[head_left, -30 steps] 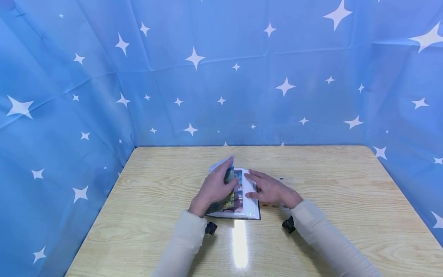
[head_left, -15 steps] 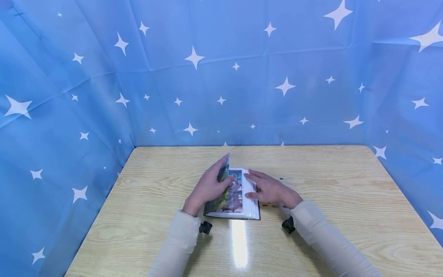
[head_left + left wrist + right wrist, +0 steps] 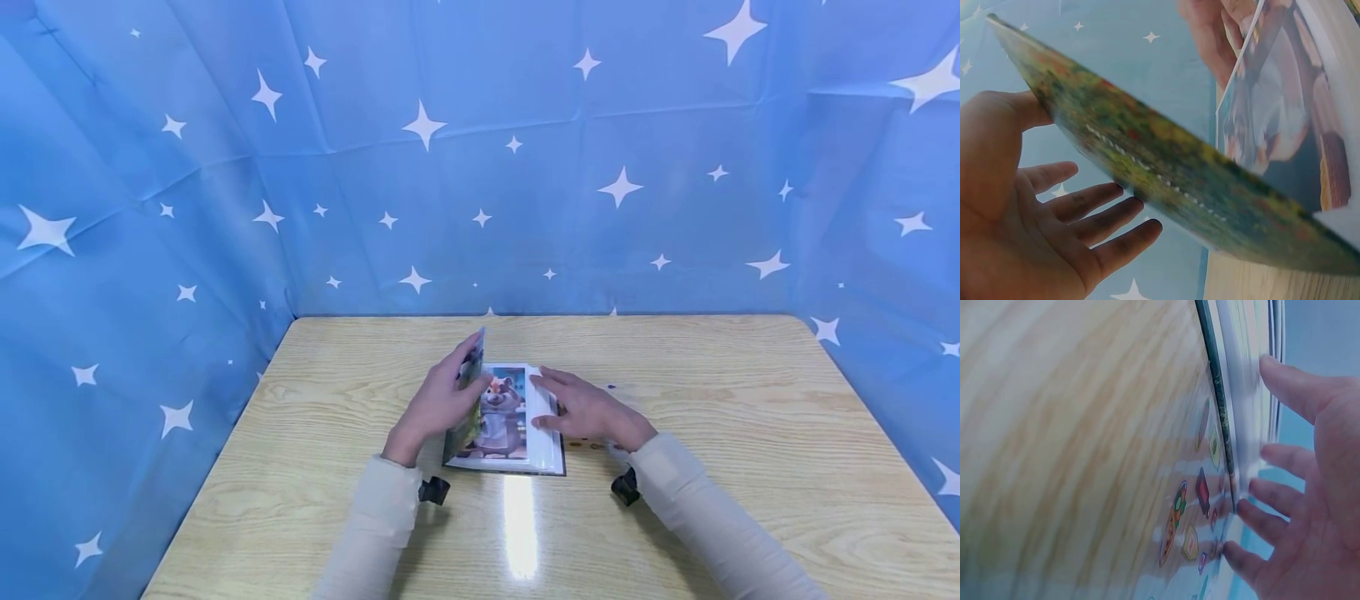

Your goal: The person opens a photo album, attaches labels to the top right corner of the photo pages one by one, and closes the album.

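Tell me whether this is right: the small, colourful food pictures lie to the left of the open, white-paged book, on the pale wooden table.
Wrong side: the food pictures lie to the right of the book, near the right hand, as the head view shows; they are on the wooden table.

Forward, downward head view, wrist closeups, shared book

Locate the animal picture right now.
In the head view, the animal picture is below and slightly right of image centre, in the open book between the left hand and the right hand.
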A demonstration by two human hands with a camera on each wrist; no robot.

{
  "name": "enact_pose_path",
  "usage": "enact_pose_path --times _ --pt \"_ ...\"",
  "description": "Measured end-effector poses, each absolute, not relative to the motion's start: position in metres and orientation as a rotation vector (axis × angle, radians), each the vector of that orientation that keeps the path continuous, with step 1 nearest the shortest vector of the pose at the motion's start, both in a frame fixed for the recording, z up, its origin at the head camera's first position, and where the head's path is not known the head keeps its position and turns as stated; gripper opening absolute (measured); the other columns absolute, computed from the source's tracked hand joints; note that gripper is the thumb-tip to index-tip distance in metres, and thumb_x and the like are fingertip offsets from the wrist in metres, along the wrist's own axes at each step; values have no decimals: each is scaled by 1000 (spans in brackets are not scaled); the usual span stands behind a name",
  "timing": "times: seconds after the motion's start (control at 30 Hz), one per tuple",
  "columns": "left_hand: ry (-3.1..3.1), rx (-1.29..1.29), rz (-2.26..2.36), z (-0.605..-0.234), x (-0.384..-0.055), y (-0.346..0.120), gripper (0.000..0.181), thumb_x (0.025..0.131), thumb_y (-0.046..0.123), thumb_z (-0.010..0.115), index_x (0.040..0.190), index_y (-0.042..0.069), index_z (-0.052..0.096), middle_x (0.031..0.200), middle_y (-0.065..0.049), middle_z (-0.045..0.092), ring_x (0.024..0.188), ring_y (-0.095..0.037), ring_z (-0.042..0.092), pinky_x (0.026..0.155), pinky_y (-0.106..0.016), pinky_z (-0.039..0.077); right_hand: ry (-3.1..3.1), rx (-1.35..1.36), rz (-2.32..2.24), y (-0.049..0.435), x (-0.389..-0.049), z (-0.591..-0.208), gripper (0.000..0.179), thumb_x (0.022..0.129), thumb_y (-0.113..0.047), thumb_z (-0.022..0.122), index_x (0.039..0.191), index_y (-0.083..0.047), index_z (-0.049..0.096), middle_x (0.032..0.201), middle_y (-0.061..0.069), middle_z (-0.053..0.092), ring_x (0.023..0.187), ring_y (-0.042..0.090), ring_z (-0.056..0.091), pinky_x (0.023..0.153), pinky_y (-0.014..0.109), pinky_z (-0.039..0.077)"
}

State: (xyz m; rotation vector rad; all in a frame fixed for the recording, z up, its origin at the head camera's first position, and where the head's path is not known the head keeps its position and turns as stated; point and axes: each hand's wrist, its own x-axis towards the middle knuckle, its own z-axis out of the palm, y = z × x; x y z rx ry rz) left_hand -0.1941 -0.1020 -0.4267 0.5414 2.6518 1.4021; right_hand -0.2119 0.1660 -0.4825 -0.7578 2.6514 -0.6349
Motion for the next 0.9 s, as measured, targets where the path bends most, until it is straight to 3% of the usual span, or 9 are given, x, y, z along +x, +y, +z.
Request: enact_pose_path --times 0.47,0.9 --pt "2603 514 1526 -424 -194 -124 62 102 27 55 157 31 26 154 -10 42 139 -29 44 111 -46 40 2654 -771 -637 168 -211 -482 80 95 -52 60 158 -16 27 165 14 17 148 38 23 115 57 29" --pt "2603 440 1644 -425 -194 -144 60 101 23 58 155 26 31 149 -13 48 135 -28 48 110 -47 41 2645 -766 -665 166 -210 -481 79 95 -50 61 158 -16 28 165 14 17 148 39 23 115 57 30"
